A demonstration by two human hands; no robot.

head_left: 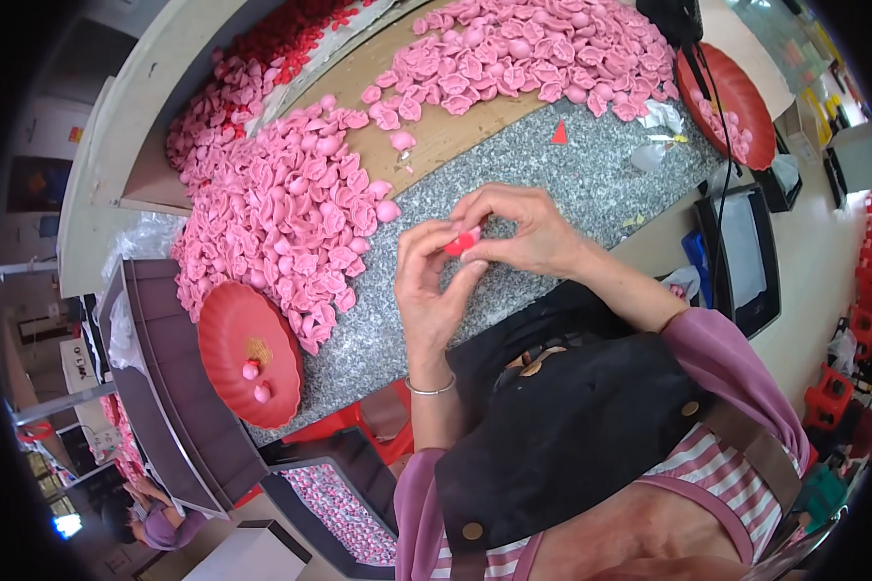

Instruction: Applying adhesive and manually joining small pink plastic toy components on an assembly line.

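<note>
Pinching a small pink piece (462,241) between both hands, your left hand (431,286) and right hand (523,232) close fingertips on it above the tabletop (572,184), likely to shape it, beside the pink pile (291,213).

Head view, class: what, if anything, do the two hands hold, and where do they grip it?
Both the left hand and right hand pinch one small pink-red piece between fingertips, at its opposite sides.
</note>
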